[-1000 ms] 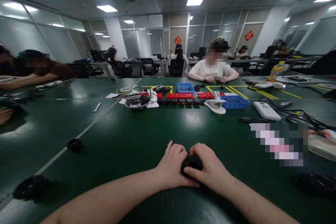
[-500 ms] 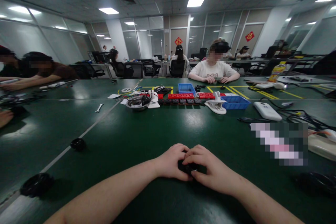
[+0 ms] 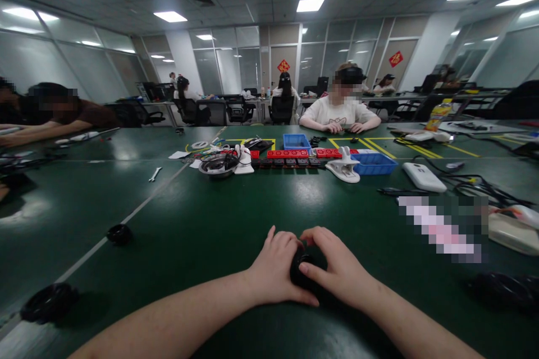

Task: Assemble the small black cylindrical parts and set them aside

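Gripping with both hands: small black rounded object (image 3: pixel 298 270), near side of the tabletop.

Right hand's (image 3: pixel 342 262) fingers have just gone from lying across the top to an arch, leaving the object's upper side more exposed. Reads as a re-grip, not a release. Left hand (image 3: pixel 274 269) wraps its left side, one finger sticking up; right thumb rests on it. Right index contact: can't tell.

Edges: object sits toward the near edge of the green tabletop (image 3: pixel 219 207), between the hands. Green surface runs from the hands toward the red-and-black socket row (image 3: pixel 288 154), white plastic clip (image 3: pixel 344 169) and blue plastic tray (image 3: pixel 375 164) nearer the far edge. Two black coiled rings (image 3: pixel 119 234) (image 3: pixel 49 303) lie left, well apart; dark coiled bundle (image 3: pixel 501 291) near the right edge.
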`<state>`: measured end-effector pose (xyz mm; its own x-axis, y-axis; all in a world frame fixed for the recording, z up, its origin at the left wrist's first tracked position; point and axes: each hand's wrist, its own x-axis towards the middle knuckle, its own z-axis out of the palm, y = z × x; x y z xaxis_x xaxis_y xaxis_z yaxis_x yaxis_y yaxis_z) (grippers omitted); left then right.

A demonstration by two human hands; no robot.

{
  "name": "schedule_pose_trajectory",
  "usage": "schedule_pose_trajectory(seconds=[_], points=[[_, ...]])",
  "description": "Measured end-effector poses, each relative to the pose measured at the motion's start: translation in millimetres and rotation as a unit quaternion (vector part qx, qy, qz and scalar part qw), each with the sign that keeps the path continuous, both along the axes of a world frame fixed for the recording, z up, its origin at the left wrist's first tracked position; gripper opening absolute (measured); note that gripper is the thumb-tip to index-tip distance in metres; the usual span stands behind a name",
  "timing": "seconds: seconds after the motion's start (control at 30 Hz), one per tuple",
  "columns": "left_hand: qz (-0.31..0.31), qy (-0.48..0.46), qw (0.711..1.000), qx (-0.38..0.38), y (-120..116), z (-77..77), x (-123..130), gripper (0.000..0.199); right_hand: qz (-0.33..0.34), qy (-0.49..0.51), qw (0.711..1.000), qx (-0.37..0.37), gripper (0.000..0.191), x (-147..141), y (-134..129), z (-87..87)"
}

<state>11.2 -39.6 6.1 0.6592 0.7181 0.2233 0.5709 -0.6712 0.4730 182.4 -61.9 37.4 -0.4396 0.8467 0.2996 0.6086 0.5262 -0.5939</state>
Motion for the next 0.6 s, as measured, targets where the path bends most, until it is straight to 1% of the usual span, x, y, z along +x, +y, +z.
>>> schedule_pose_trajectory(seconds=[0.1,0.17,0.3,0.43,0.5,0.6], points=[[0.026,0.005,1.0,0.017,0.2,-2.2,1.5,0.072,-0.028,-0.036,0.999,-0.015,0.03,-3.7,-1.3,0.2],[0.03,0.007,0.999,0.02,1.8,-3.5,1.4,0.069,-0.038,-0.055,0.997,-0.025,0.03,-5.6,-1.8,0.5],[0.017,0.0,1.0,0.009,3.6,-4.6,0.7,0.058,-0.034,-0.074,0.996,-0.047,0.026,-8.3,-2.3,1.0],[0.005,-0.011,1.0,-0.008,5.5,-4.2,0.1,0.052,-0.039,-0.069,0.995,-0.064,0.023,-8.6,-2.0,1.6],[-0.017,-0.017,1.0,-0.011,8.7,-4.1,-1.1,0.05,-0.024,-0.063,0.996,-0.063,0.02,-7.5,-1.8,3.2],[-0.076,-0.02,0.997,-0.012,16.0,-4.3,-4.1,0.047,0.037,-0.042,0.997,-0.053,0.023,-5.5,-2.4,7.4]])
